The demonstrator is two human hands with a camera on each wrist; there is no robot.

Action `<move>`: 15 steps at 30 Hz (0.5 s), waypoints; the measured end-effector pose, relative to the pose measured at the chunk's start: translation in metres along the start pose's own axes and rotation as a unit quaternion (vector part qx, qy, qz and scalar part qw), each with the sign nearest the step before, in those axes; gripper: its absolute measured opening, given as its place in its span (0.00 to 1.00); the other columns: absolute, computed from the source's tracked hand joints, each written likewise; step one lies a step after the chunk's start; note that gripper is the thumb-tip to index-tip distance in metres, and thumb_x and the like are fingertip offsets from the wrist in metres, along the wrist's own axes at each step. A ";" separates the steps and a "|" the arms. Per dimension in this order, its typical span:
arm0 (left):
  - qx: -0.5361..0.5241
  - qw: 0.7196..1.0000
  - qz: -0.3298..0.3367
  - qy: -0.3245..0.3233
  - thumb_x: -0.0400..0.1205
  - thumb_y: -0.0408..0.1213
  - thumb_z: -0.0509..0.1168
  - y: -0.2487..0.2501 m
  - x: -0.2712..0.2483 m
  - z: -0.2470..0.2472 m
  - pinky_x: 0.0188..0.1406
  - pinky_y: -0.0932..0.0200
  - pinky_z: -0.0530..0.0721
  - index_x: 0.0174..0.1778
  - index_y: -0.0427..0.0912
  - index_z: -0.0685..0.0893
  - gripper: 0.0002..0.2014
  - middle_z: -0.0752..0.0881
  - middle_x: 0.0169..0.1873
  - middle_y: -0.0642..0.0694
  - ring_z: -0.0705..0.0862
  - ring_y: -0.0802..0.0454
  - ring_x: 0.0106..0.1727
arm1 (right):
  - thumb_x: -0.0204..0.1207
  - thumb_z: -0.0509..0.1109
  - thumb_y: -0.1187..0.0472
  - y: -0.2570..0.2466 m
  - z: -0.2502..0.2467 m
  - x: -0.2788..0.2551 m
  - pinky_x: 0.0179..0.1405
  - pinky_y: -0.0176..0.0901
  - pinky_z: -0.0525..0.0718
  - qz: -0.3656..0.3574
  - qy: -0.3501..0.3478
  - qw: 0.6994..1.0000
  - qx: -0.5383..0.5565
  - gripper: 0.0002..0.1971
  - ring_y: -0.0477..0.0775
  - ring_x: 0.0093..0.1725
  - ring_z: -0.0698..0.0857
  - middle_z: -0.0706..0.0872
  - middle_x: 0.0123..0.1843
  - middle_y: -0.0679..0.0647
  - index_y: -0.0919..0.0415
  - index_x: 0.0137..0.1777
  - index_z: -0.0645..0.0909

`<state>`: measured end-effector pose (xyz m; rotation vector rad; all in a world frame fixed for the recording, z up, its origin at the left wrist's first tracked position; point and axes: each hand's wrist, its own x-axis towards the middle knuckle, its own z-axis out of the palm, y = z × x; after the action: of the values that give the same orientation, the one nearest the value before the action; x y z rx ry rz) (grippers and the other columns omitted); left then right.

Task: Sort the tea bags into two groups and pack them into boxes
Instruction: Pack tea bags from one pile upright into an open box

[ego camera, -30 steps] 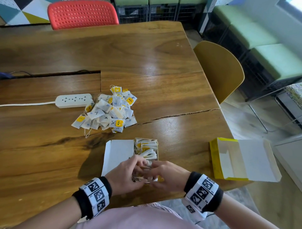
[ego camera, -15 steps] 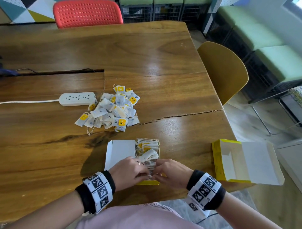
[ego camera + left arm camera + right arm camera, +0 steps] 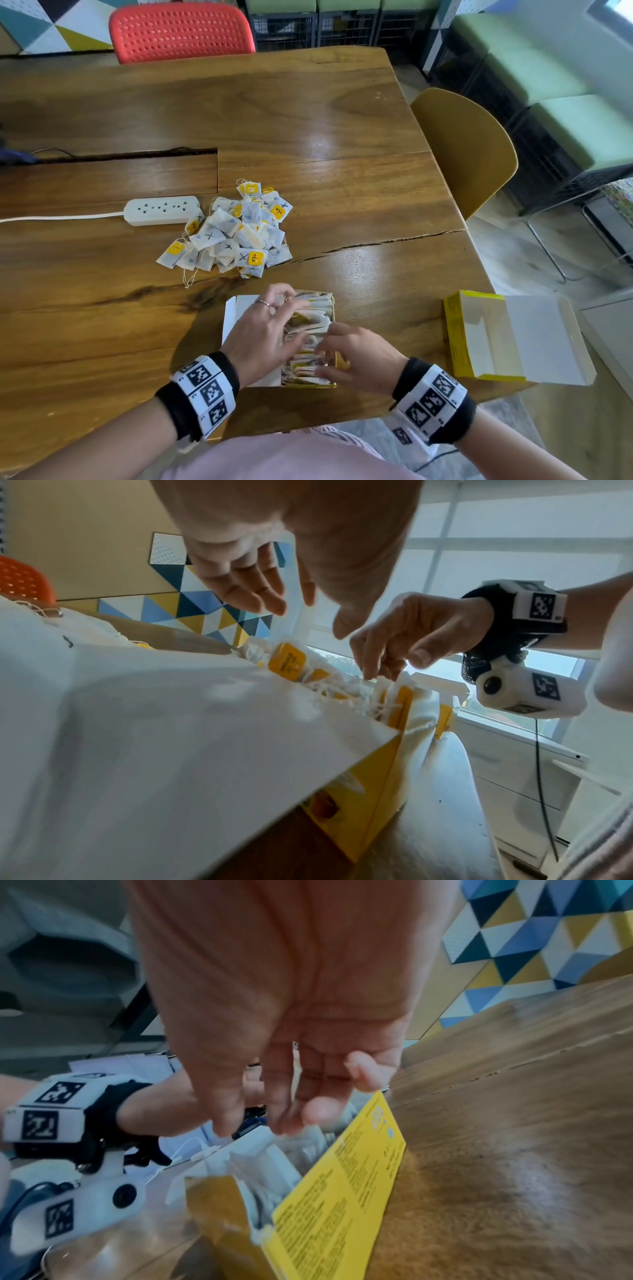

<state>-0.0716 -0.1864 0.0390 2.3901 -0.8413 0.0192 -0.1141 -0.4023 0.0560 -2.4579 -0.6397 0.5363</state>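
Observation:
An open yellow tea box (image 3: 308,386) near the table's front edge is packed with upright tea bags (image 3: 313,317); its white lid flap (image 3: 239,306) lies open to the left. My left hand (image 3: 270,329) hovers over the box, fingers spread and straight toward the far end, holding nothing. My right hand (image 3: 356,356) is at the near end, its fingertips (image 3: 373,669) down on the bag tops. A loose pile of tea bags (image 3: 236,233) lies beyond the box. A second yellow box (image 3: 455,329) lies open and empty at the right.
A white power strip (image 3: 161,210) with its cord lies left of the pile. A yellow chair (image 3: 469,150) stands at the table's right side and a red chair (image 3: 181,31) at the far end. The empty box is close to the table's right corner.
My left hand has moved from the near end of the box out over its far end and spread its fingers. My right hand has stayed at the near end on the bags.

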 end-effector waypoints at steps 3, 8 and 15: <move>0.018 0.999 -0.019 -0.032 0.81 0.54 0.63 -0.001 0.007 0.009 0.47 0.61 0.84 0.69 0.46 0.79 0.23 0.77 0.61 0.48 0.82 0.54 0.52 | 0.77 0.66 0.46 0.005 0.002 0.000 0.38 0.34 0.81 0.001 0.107 0.993 0.044 0.16 0.39 0.37 0.75 0.79 0.51 0.46 0.57 0.54 0.83; -0.017 0.996 -0.034 -0.085 0.84 0.41 0.65 0.000 0.018 0.024 0.51 0.50 0.87 0.63 0.43 0.86 0.14 0.88 0.55 0.43 0.87 0.46 0.53 | 0.73 0.76 0.60 0.017 0.006 0.016 0.48 0.40 0.85 0.031 0.162 0.986 0.024 0.17 0.51 0.45 0.82 0.80 0.55 0.55 0.63 0.60 0.83; -0.068 0.995 -0.037 -0.069 0.83 0.37 0.66 0.001 0.030 0.029 0.49 0.53 0.87 0.58 0.43 0.89 0.11 0.91 0.48 0.44 0.89 0.50 0.48 | 0.73 0.76 0.62 0.023 0.005 0.031 0.55 0.51 0.82 0.059 0.113 0.992 0.010 0.15 0.57 0.52 0.83 0.86 0.52 0.57 0.64 0.59 0.84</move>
<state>-0.0535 -0.2198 0.0218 2.3118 -0.7904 -0.2276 -0.0842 -0.4004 0.0311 -2.5010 -0.3983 0.3009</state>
